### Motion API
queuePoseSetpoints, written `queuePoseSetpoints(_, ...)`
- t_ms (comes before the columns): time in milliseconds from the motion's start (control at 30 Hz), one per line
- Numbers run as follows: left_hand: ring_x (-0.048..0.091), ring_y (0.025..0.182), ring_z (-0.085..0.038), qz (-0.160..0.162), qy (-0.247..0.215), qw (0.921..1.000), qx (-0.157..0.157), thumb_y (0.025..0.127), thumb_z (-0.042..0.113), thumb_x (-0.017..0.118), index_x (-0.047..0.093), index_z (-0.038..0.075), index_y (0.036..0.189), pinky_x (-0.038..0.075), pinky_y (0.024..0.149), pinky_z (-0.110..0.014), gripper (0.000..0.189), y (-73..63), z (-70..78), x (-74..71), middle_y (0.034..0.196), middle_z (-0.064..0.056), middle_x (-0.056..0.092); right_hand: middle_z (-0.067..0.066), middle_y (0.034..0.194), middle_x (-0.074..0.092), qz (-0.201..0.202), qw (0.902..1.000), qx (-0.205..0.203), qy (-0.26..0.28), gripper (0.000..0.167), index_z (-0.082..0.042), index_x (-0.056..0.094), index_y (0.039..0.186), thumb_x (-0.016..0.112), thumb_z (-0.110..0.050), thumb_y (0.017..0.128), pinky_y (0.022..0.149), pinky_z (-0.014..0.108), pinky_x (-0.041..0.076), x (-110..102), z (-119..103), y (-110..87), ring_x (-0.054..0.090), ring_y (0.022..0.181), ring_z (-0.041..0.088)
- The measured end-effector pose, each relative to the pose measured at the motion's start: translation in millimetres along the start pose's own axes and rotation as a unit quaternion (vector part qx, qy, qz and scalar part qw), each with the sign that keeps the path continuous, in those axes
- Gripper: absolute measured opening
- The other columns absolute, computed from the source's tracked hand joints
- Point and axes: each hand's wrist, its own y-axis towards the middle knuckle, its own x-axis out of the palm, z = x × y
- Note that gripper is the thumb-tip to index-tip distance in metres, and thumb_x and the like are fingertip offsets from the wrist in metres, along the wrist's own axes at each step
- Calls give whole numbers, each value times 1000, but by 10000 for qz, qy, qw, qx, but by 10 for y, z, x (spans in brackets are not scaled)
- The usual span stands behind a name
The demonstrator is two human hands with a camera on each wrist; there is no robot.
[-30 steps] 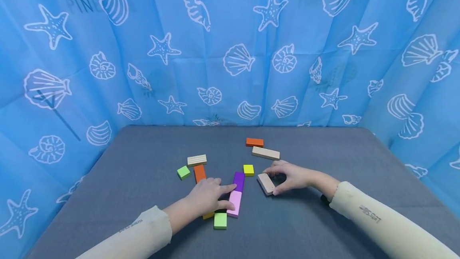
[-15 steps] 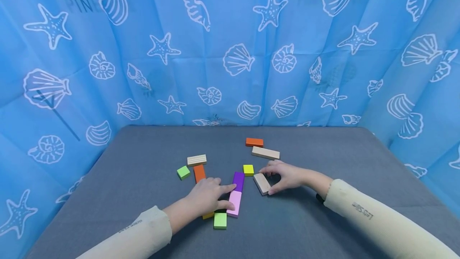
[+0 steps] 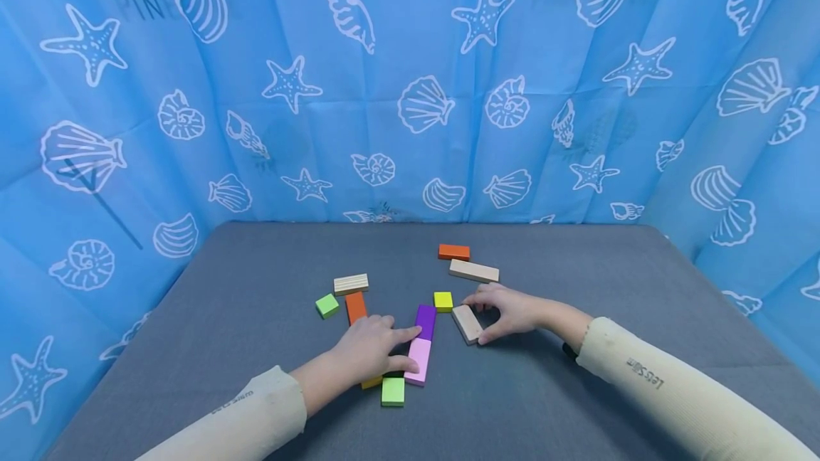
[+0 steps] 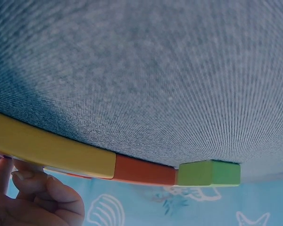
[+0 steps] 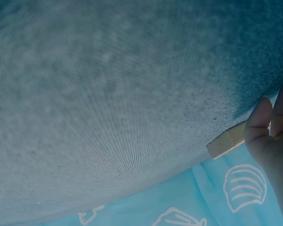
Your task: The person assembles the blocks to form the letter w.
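Observation:
My left hand (image 3: 371, 347) lies over a cluster of wooden blocks. Its index finger touches the purple block (image 3: 426, 320), and its thumb rests on the pink block (image 3: 419, 360). Under that hand are an orange-red block (image 3: 356, 307), a mostly hidden yellow-orange block (image 4: 56, 148) and a barely visible black block. A light green block (image 3: 393, 392) lies in front of them. My right hand (image 3: 512, 310) pinches a plain wood block (image 3: 468, 324) between thumb and fingers, flat on the table. In the right wrist view, a wood block (image 5: 227, 140) shows beside the fingers; I cannot tell which one.
A yellow block (image 3: 443, 301) sits between the purple and plain wood blocks. Farther back lie a long wood block (image 3: 474, 270) and an orange-red block (image 3: 454, 252). A striped block (image 3: 351, 284) and a green block (image 3: 327, 306) lie left. A blue curtain (image 3: 397, 126) hangs behind the grey table (image 3: 576, 255).
My right hand has slid the plain wood block slightly left, closer to the yellow and purple blocks, then stayed nearly still. The left hand has kept its place.

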Motion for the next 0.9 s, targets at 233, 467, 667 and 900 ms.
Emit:
queuePoseSetpoints(233, 46, 75, -14, -13, -2, 10000, 9, 83, 63, 63, 53, 34, 141, 38, 66, -29, 65, 2, -1, -1, 88, -3, 56, -2, 105, 52, 26, 9999, 97, 36, 62, -7, 56, 133, 79, -32, 81, 84, 41, 39, 1, -10, 5, 46, 100, 21)
queuePoseSetpoints(467, 51, 82, -17, -9, -75, 10000, 2, 83, 62, 63, 52, 34, 141, 42, 71, -32, 66, 9, -3, 13, 97, -5, 60, 4, 104, 52, -239, 9986, 58, 459, 73, 0, 44, 143, 79, -23, 82, 83, 40, 41, -151, -16, -28, 47, 97, 23)
queuePoseSetpoints(667, 51, 84, -17, -20, -52, 10000, -33, 83, 63, 63, 52, 35, 142, 42, 72, -32, 66, 15, -12, 27, 100, -5, 60, 5, 95, 57, 647, 9968, 120, 463, 48, 2, 56, 132, 70, -18, 90, 75, 34, 46, -370, 115, 91, 53, 89, 21)
queuePoseSetpoints(900, 53, 87, -18, -30, -37, 10000, -55, 83, 64, 62, 51, 35, 142, 44, 75, -34, 66, 10, -13, 21, 104, -6, 62, 21, 111, 56, 1691, 9838, 591, 95, 39, 5, 59, 128, 62, -18, 96, 80, 47, 47, -447, 308, 355, 55, 99, 34)
